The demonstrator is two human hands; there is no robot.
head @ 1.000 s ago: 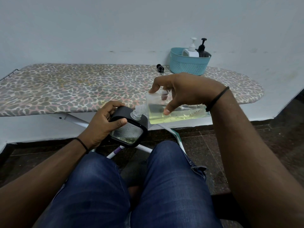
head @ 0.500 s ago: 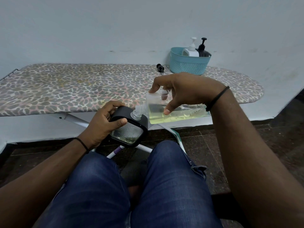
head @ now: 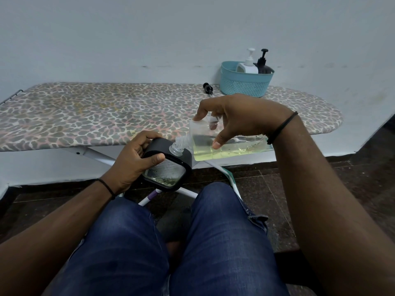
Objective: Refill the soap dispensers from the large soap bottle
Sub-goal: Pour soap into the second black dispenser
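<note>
My right hand (head: 241, 116) grips the large clear soap bottle (head: 233, 149), which lies tipped on its side with yellow-green soap pooled along its lower wall. Its threaded neck points left and down into the open mouth of a black-framed square soap dispenser (head: 168, 165). My left hand (head: 132, 163) holds that dispenser by its left side, tilted, above my knees. A little soap shows at the dispenser's bottom. The dispenser's black pump head (head: 207, 88) lies on the ironing board (head: 85, 116).
A teal basket (head: 245, 85) at the board's far right holds a white pump dispenser (head: 248, 65) and a black pump dispenser (head: 264, 66). A white wall stands behind the board. The board's white legs and dark floor tiles lie below, beside my knees.
</note>
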